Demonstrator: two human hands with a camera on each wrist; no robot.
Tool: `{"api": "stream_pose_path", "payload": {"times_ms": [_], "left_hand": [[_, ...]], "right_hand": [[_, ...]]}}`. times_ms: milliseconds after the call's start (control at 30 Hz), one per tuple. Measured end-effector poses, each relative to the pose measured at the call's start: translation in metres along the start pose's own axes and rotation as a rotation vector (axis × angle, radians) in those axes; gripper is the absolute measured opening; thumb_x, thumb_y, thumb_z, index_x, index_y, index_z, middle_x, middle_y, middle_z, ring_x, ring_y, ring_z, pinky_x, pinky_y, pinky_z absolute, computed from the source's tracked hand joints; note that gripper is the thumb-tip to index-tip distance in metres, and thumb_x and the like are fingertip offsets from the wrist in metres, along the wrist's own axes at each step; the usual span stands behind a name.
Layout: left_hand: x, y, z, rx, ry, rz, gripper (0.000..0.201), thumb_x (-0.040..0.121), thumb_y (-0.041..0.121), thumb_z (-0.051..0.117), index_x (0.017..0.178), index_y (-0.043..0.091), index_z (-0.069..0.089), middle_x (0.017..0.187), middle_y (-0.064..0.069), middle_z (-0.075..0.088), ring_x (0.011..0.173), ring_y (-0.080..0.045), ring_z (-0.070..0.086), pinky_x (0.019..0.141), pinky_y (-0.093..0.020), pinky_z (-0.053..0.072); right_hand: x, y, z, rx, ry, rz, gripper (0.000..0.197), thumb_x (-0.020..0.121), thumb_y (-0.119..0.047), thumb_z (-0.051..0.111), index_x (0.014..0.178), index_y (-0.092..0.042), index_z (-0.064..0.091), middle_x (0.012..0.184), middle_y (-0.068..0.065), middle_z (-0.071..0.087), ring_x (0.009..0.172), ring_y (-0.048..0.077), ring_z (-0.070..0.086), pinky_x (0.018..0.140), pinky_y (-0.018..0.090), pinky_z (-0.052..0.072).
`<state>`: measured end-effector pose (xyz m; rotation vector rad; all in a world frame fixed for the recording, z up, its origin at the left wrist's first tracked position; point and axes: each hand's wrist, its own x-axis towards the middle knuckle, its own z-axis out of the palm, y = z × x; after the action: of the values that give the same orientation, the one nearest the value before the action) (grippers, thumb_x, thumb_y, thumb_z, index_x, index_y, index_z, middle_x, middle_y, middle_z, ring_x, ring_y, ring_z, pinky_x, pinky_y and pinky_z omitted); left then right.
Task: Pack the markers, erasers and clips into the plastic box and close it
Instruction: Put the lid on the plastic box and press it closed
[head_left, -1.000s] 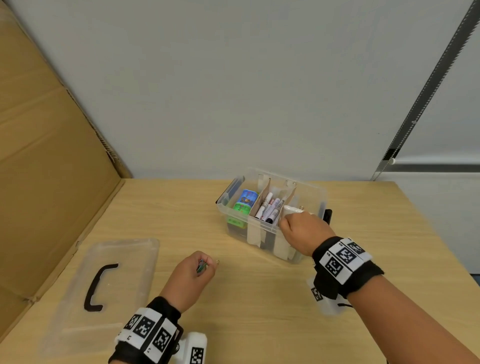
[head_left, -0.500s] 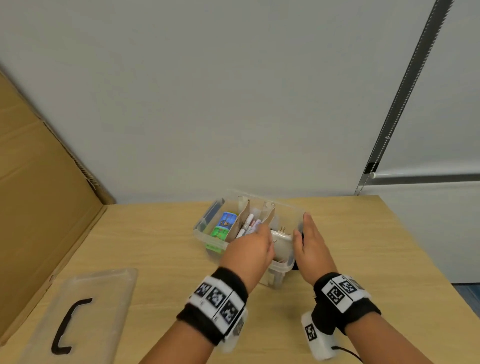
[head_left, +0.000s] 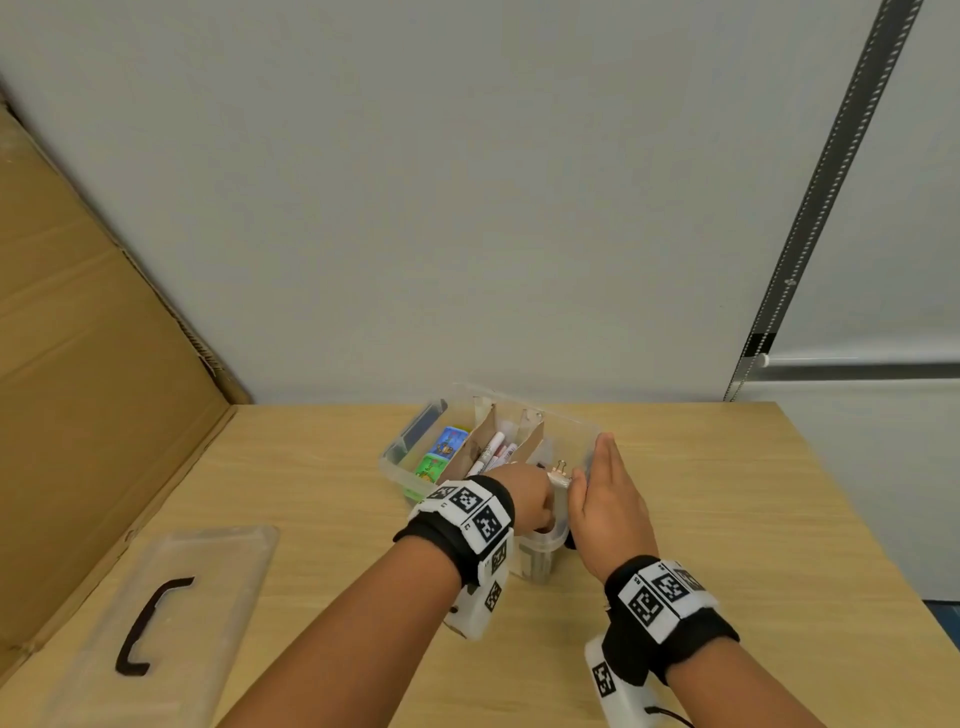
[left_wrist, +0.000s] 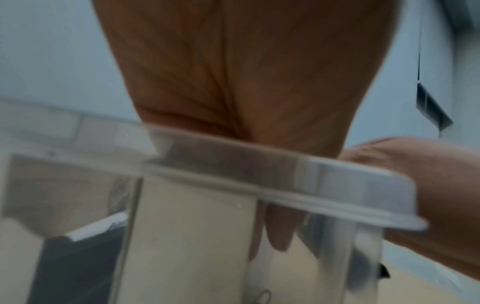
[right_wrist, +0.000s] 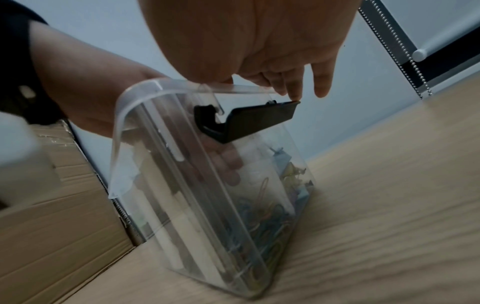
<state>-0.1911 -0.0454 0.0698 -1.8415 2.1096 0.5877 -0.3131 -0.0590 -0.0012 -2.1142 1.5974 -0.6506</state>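
The clear plastic box stands open at mid-table, split by cardboard dividers. Erasers lie in its left part and markers in the middle. Coloured paper clips fill the right part. My left hand reaches down into that right part at the near end. Its fingers show through the wall, and what they hold is hidden. A binder clip sticks up just beside it. My right hand lies flat with straight fingers against the box's right outer side, above the black latch.
The clear lid with a black handle lies on the table at the front left. A large cardboard sheet leans along the left side. The wall is close behind the box. Bare wooden table stretches to the right.
My left hand left the table, where it held a small green thing, and went into the box's right part. My right hand moved from above the box to its right outer side.
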Motion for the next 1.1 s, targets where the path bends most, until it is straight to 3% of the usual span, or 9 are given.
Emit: {"api": "stream_pose_path", "payload": {"times_ms": [100, 267, 400, 500, 700, 833, 933, 1000, 1100], "left_hand": [[-0.012, -0.003, 0.009, -0.127, 0.164, 0.004, 0.025, 0.092, 0.014, 0.043, 0.095, 0.007, 0.067, 0.098, -0.011, 0.067, 0.094, -0.026, 0.062, 0.090, -0.035, 0.047], [-0.057, -0.025, 0.042, -0.398, 0.646, 0.049, 0.034, 0.096, 0.024, 0.044, 0.129, 0.024, 0.052, 0.129, 0.007, 0.056, 0.120, -0.008, 0.050, 0.103, -0.029, 0.042], [-0.094, -0.075, 0.077, -0.445, 0.798, -0.069, 0.039, 0.093, 0.023, 0.051, 0.132, 0.027, 0.049, 0.133, 0.009, 0.050, 0.125, -0.007, 0.044, 0.106, -0.024, 0.034], [-0.125, -0.122, 0.101, -0.480, 0.814, -0.247, 0.044, 0.092, 0.024, 0.055, 0.135, 0.023, 0.046, 0.135, 0.003, 0.049, 0.126, -0.013, 0.044, 0.109, -0.030, 0.034], [-0.180, -0.220, 0.134, -0.500, 0.729, -0.675, 0.052, 0.091, 0.029, 0.054, 0.140, 0.019, 0.038, 0.143, -0.008, 0.042, 0.131, -0.029, 0.037, 0.108, -0.043, 0.033], [-0.206, -0.280, 0.157, -0.557, 0.610, -0.892, 0.060, 0.090, 0.034, 0.053, 0.144, 0.018, 0.031, 0.148, -0.012, 0.035, 0.135, -0.033, 0.032, 0.111, -0.048, 0.030], [-0.216, -0.310, 0.172, -0.617, 0.504, -0.965, 0.066, 0.090, 0.036, 0.052, 0.147, 0.016, 0.025, 0.151, -0.013, 0.030, 0.138, -0.035, 0.028, 0.113, -0.048, 0.027], [-0.220, -0.322, 0.179, -0.668, 0.444, -0.988, 0.069, 0.089, 0.036, 0.052, 0.147, 0.014, 0.021, 0.152, -0.013, 0.027, 0.139, -0.035, 0.026, 0.113, -0.048, 0.026], [-0.223, -0.332, 0.188, -0.791, 0.384, -0.968, 0.067, 0.089, 0.035, 0.052, 0.145, 0.015, 0.023, 0.147, -0.013, 0.035, 0.133, -0.037, 0.032, 0.108, -0.048, 0.032]], "right_hand": [[0.000, -0.001, -0.001, -0.018, -0.007, -0.004, 0.061, 0.101, -0.034, 0.021, 0.152, -0.007, 0.003, 0.161, 0.008, 0.006, 0.148, 0.018, 0.011, 0.120, 0.033, 0.017], [0.000, -0.006, -0.007, -0.039, -0.045, 0.006, 0.060, 0.101, -0.033, 0.021, 0.151, -0.005, 0.004, 0.160, 0.011, 0.006, 0.148, 0.022, 0.011, 0.120, 0.036, 0.018], [0.001, -0.011, -0.014, -0.066, -0.093, 0.076, 0.060, 0.101, -0.034, 0.023, 0.152, -0.008, 0.004, 0.161, 0.011, 0.003, 0.147, 0.029, 0.009, 0.119, 0.042, 0.016], [-0.008, -0.024, -0.016, -0.076, -0.029, 0.034, 0.059, 0.100, -0.030, 0.029, 0.152, -0.012, 0.006, 0.161, 0.009, 0.002, 0.147, 0.032, 0.005, 0.120, 0.045, 0.014], [-0.042, -0.097, 0.014, 0.026, 0.149, -0.376, 0.049, 0.095, -0.024, 0.042, 0.142, -0.013, 0.034, 0.155, 0.005, 0.023, 0.145, 0.023, 0.016, 0.119, 0.040, 0.019], [-0.064, -0.153, 0.073, 0.081, -0.070, -0.524, 0.045, 0.092, -0.023, 0.045, 0.136, -0.016, 0.041, 0.152, 0.001, 0.028, 0.141, 0.018, 0.024, 0.117, 0.033, 0.021], [-0.075, -0.188, 0.128, 0.135, -0.392, -0.526, 0.042, 0.094, -0.023, 0.044, 0.135, -0.016, 0.044, 0.151, 0.001, 0.030, 0.137, 0.018, 0.032, 0.114, 0.029, 0.028], [-0.078, -0.206, 0.160, 0.060, -0.626, -0.458, 0.049, 0.097, -0.027, 0.042, 0.143, -0.014, 0.034, 0.156, 0.003, 0.023, 0.141, 0.019, 0.027, 0.114, 0.027, 0.023], [-0.082, -0.226, 0.193, -0.056, -0.760, -0.409, 0.060, 0.098, -0.031, 0.039, 0.151, -0.012, 0.018, 0.158, 0.007, 0.017, 0.143, 0.022, 0.023, 0.117, 0.032, 0.022]]}}
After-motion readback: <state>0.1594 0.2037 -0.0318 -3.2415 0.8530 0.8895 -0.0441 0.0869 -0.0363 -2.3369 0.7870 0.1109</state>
